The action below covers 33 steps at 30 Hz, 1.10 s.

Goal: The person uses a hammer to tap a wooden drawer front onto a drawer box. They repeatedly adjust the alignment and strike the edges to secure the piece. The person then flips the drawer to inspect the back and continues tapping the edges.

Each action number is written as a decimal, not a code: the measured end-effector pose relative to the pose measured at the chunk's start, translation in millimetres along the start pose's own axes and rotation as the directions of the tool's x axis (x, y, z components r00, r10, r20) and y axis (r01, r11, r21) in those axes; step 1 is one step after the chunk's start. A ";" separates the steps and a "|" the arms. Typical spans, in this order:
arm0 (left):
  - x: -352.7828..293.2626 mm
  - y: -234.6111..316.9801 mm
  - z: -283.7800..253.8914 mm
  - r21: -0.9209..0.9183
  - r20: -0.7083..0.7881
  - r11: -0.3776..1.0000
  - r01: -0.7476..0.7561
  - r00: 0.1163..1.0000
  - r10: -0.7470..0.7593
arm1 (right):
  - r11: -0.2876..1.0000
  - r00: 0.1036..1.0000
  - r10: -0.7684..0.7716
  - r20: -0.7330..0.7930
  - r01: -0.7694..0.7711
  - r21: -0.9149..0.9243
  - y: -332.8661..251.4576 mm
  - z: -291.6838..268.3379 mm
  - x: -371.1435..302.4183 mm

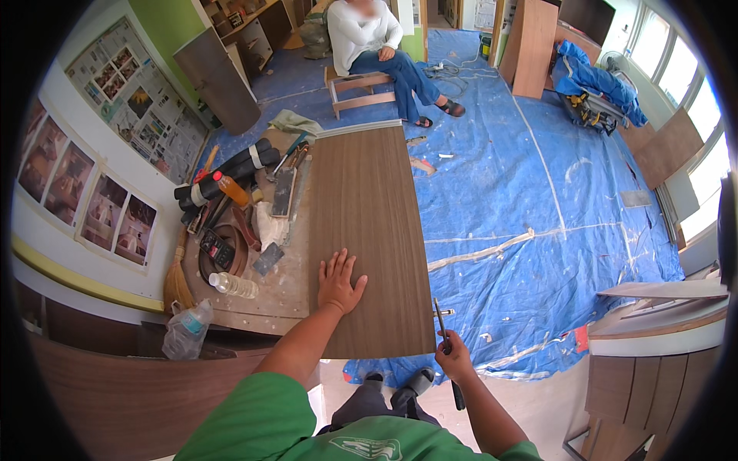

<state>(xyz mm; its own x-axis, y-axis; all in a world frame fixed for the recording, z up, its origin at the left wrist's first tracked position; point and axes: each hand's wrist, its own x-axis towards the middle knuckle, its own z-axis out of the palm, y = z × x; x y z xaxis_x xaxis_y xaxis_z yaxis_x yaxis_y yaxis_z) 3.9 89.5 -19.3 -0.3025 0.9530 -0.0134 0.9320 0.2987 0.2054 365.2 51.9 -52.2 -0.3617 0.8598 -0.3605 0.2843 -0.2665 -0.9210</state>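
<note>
A long brown wood-grain panel [370, 223] lies flat across a work surface, its near end overhanging toward me. My left hand [340, 284] rests on it with the palm down and fingers spread. Beside the panel's near right corner, my right hand [453, 356] is closed around a slim dark hand tool [440, 319]. The tool's thin end points up along the panel's right edge, and its black end shows below the fist; its exact kind is not clear. A small metal fitting [444, 313] juts out at that edge, close to the tool.
On the work surface [286, 301] left of the panel lie a clear bottle [233, 285], an orange-filled bottle [231, 188], black rolls [223, 178] and several tools. Blue sheeting [507, 192] covers the floor. A person [365, 38] sits on a wooden stool beyond the panel.
</note>
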 end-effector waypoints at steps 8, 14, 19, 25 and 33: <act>-0.1 -0.7 0.4 0.014 -0.003 1.000 0.003 1.000 -0.003 | 0.993 0.999 0.002 0.037 0.002 -0.119 -9.4 -1.5 1.8; 1.1 -0.3 0.4 0.018 0.000 1.000 0.001 1.000 -0.001 | 0.997 0.992 0.075 0.105 -0.076 0.009 -10.5 -5.2 6.9; 0.7 -0.9 0.7 0.019 0.001 1.000 -0.002 1.000 0.002 | 0.985 0.986 0.085 0.145 -0.105 0.134 -6.5 -5.6 9.8; 0.7 -1.4 2.6 0.014 -0.008 1.000 -0.009 1.000 0.009 | 0.993 0.993 0.060 0.102 -0.070 0.094 -6.4 -2.0 6.4; 1.5 -3.7 4.5 0.017 -0.006 1.000 -0.014 1.000 0.014 | 0.981 0.985 0.114 0.132 -0.133 0.144 -5.5 -3.7 7.0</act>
<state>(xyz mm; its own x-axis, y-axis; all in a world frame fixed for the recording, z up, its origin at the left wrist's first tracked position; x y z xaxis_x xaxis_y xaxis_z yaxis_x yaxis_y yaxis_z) 0.9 90.0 -24.5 -0.2908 0.9568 -0.0047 0.9394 0.2864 0.1885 364.4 61.0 -49.1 -0.4411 0.7585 -0.4797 0.1994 -0.4384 -0.8764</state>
